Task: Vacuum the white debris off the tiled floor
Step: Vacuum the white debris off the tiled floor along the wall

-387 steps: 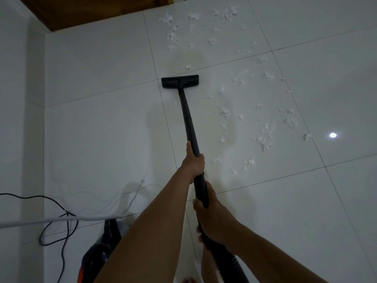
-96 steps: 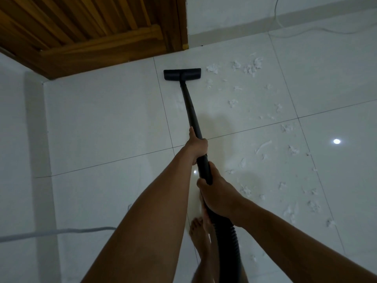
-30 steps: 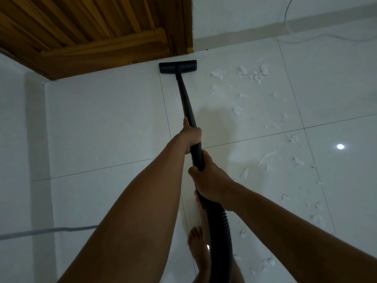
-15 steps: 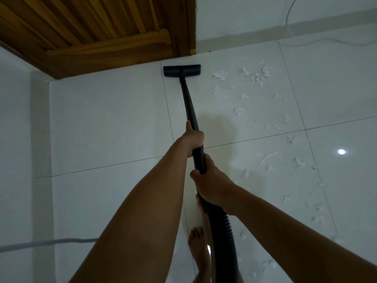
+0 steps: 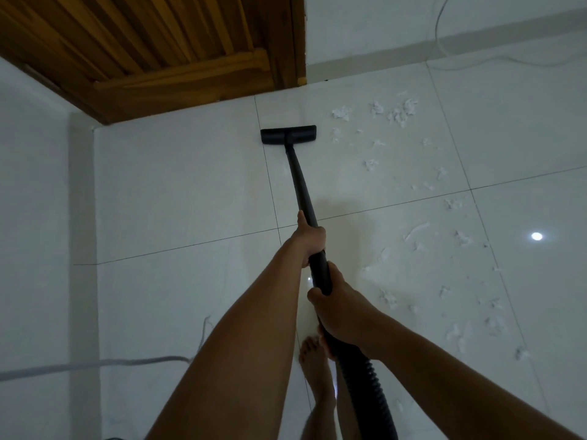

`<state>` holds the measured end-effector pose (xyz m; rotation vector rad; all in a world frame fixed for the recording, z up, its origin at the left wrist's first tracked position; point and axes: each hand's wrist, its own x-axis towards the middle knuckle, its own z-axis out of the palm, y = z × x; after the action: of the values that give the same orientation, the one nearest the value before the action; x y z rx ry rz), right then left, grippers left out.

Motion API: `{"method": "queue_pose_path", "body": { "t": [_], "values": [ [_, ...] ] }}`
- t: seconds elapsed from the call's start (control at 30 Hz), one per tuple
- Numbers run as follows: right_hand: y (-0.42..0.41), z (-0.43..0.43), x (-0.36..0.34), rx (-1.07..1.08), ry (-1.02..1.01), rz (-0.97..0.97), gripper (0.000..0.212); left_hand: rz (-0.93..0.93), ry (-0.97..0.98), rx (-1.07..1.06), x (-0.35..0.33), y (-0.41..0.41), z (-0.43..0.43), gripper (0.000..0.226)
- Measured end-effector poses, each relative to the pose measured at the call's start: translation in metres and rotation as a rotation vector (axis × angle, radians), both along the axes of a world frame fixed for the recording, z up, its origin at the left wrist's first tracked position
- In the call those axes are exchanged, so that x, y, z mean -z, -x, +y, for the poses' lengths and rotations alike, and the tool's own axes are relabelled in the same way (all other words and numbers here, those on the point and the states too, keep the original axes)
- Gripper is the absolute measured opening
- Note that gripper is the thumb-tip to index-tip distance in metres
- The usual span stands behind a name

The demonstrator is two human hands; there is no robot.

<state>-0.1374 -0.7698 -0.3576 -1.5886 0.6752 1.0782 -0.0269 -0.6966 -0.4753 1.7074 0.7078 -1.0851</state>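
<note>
Pulled back a bit since half a second ago, the nozzle (image 5: 288, 134) now sits clear of the wooden door (image 5: 152, 49). One black wand (image 5: 303, 192), two hands: left hand (image 5: 309, 241) wrapped tight higher up, right hand (image 5: 338, 308) clamped lower by the ribbed hose (image 5: 365, 385). White debris (image 5: 400, 111), dozens of scraps, lies right of the nozzle across the tiled floor (image 5: 178, 192).

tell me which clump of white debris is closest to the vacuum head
The small clump just right of the vacuum head; the bigger clumps lie farther right, near the wall.
</note>
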Motion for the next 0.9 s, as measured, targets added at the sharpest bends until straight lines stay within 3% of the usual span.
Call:
{"method": "queue_pose_path", "body": {
  "t": [0.4, 0.7, 0.9],
  "values": [
    [0.085, 0.004, 0.055, -0.048, 0.033, -0.02, 0.067, -0.086, -0.003, 0.003, 0.059, 0.08, 0.005, 0.078],
    [0.162, -0.016, 0.036, -0.1, 0.051, -0.042, 0.065, -0.068, -0.002, -0.007, 0.045, 0.161, -0.011, 0.08],
    [0.257, -0.043, 0.033, -0.049, -0.031, 0.016, 0.061, -0.049, -0.036, -0.01, 0.042, 0.255, -0.033, 0.081]
  ]
}}
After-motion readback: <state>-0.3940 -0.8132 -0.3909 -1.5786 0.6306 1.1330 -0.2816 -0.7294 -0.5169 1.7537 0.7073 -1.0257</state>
